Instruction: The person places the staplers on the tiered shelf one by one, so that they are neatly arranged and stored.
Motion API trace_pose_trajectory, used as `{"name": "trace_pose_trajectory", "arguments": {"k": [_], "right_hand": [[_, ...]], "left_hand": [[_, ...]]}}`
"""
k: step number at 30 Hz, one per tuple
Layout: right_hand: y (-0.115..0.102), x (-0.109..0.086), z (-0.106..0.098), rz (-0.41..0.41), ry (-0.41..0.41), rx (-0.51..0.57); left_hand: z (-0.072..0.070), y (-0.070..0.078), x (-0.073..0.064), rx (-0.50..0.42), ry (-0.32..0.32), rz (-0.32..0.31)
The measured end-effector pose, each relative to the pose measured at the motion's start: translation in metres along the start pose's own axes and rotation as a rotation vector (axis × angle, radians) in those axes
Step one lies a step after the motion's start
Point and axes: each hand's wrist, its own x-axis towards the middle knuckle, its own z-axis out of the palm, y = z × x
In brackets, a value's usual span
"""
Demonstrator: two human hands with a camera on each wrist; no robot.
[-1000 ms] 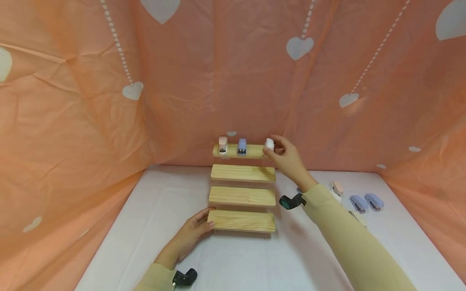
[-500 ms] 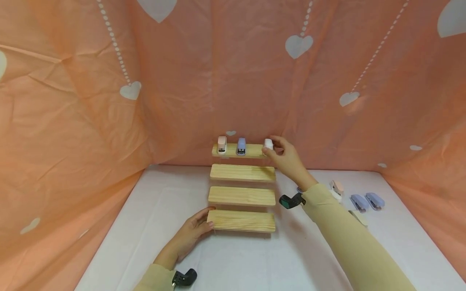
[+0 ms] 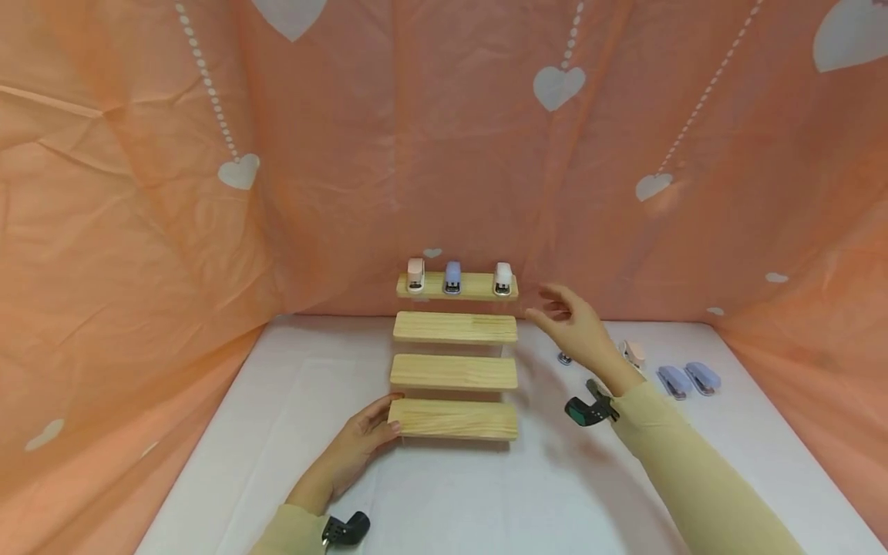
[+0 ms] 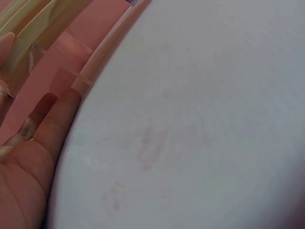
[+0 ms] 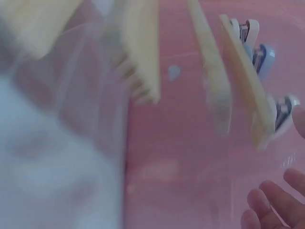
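A stepped wooden display shelf (image 3: 454,374) with several boards stands mid-table. My left hand (image 3: 357,447) holds its lowest board at the left end, the thumb on the board and the fingers at its side; the left wrist view shows the thumb (image 4: 5,47) against the wood. On the top board stand a pink stapler (image 3: 415,276), a lavender stapler (image 3: 452,277) and, at the right end, a white stapler (image 3: 502,279). Apart from the white stapler, to its right, my right hand (image 3: 579,327) is in the air with fingers spread and nothing between them.
Right of the shelf, a pink stapler (image 3: 633,353) and two lavender staplers (image 3: 673,381) lie on the white table (image 3: 444,501). A small item (image 3: 564,358) shows beside the right hand. An orange cloth with hearts (image 3: 333,154) hangs behind and at both sides.
My right hand has let go of the white stapler and moved right and down, away from the top board. The left hand keeps its hold on the lowest board.
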Motion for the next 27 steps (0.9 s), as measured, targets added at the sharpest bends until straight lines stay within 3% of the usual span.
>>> {"name": "trace_pose_trajectory", "arguments": {"k": [8,14,21,27], "right_hand": [[0.041,-0.044,-0.017,0.066,-0.020,-0.112],[0.067,-0.069,-0.020,0.078,-0.012,-0.106],[0.085,-0.090,-0.020,0.136,-0.018,-0.092],[0.096,-0.097,-0.020,0.197,-0.008,-0.084]], "left_hand": [[-0.001,-0.002,0.001,-0.024,-0.006,-0.007],[-0.001,0.000,0.000,-0.013,-0.007,-0.001],[-0.001,0.001,-0.001,-0.001,0.002,0.001],[0.000,0.002,0.000,-0.007,-0.001,-0.002]]}}
